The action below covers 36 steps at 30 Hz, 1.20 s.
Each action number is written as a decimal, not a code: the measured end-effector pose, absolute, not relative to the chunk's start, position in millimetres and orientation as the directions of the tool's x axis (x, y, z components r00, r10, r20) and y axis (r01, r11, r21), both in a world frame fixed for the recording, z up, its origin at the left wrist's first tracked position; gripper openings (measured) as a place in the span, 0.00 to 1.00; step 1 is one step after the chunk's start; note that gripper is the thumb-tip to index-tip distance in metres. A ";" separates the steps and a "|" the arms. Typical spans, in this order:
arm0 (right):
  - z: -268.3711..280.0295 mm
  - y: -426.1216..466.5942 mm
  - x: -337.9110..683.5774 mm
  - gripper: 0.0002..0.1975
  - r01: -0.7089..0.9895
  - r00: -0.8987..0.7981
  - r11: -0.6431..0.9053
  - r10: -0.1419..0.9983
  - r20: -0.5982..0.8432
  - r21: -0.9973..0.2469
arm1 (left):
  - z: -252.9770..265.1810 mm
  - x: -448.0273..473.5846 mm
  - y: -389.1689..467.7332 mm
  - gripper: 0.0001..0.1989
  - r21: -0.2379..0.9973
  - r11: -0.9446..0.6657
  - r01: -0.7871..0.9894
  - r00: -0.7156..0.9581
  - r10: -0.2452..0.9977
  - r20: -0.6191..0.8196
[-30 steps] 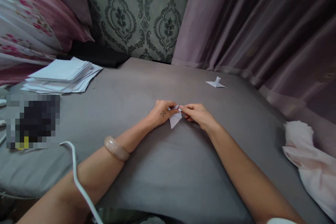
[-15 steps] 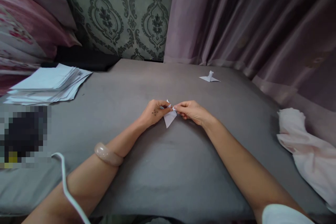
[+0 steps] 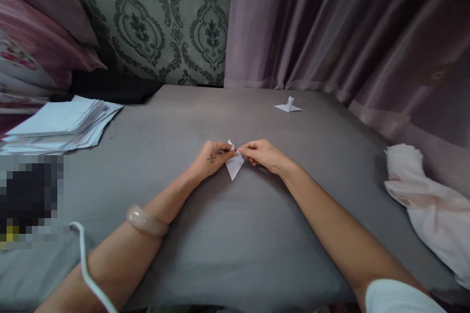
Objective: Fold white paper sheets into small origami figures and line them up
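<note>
Between my hands is a small piece of folded white paper [image 3: 234,167], one pointed end hanging down toward me. My left hand [image 3: 215,159] pinches it from the left, with another white tip sticking up above the fingers. From the other side, my right hand [image 3: 262,153] pinches the paper's upper right part between thumb and fingers. The fingertips of both hands nearly meet and hide the folds there. Farther back on the right stands a folded paper bird [image 3: 290,105] with its wings spread, apart from my hands.
A stack of white paper sheets [image 3: 62,124] lies on the grey-covered surface [image 3: 235,239] at the left. Near it are a blurred dark patch [image 3: 31,193] and a white cord [image 3: 86,259] across my left forearm. Pale pink cloth [image 3: 426,205] lies at right; curtains [image 3: 264,24] hang behind.
The whole view has shifted slightly, so most things sit a little farther left. Both hands keep their pinch on the folded paper, with almost no other visible movement.
</note>
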State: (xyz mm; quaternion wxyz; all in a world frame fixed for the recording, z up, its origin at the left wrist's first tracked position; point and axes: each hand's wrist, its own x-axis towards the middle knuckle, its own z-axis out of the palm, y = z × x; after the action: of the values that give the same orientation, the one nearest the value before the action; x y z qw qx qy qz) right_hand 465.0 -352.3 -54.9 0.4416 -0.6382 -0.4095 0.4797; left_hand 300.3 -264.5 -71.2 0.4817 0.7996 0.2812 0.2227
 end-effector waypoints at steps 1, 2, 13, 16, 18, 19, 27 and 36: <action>-54.8 -352.2 464.5 0.07 0.090 0.210 -0.281 0.943 -0.258 -0.955 | -71.9 300.4 -264.5 0.15 0.896 -0.376 0.235 0.737 0.670 0.087; -54.6 -352.1 464.2 0.08 0.083 0.219 -0.289 0.939 -0.266 -0.954 | -72.6 300.6 -264.3 0.14 0.897 -0.377 0.231 0.733 0.674 0.095; -49.4 -351.7 470.0 0.05 -0.006 0.213 -0.379 0.903 -0.372 -0.925 | -68.6 302.0 -267.2 0.13 0.883 -0.415 0.220 0.741 0.660 0.125; -48.9 -351.3 471.4 0.05 -0.038 0.215 -0.384 0.898 -0.383 -0.922 | -68.6 302.0 -267.4 0.14 0.872 -0.428 0.238 0.742 0.660 0.121; -49.6 -350.8 474.2 0.03 -0.063 0.240 -0.384 0.890 -0.387 -0.921 | -70.7 302.1 -266.2 0.14 0.867 -0.429 0.253 0.733 0.670 0.117; -50.3 -350.7 475.9 0.02 -0.077 0.261 -0.382 0.884 -0.388 -0.921 | -72.1 302.1 -265.3 0.14 0.864 -0.432 0.258 0.723 0.680 0.124; -56.4 -352.0 481.3 0.03 -0.179 0.345 -0.330 0.861 -0.373 -0.927 | -71.7 300.4 -262.2 0.13 0.842 -0.391 0.373 0.495 0.851 0.176; -59.5 -354.7 481.8 0.03 -0.149 0.327 -0.321 0.876 -0.353 -0.935 | -63.3 292.3 -266.9 0.13 0.605 -0.453 0.655 0.502 0.859 0.101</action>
State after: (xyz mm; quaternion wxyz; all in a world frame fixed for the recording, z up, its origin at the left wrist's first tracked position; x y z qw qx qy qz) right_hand 481.8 -354.7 -59.5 0.5081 -0.6369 -0.2854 0.5048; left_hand 292.3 -266.9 -63.3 0.2541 0.8284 0.4569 0.2010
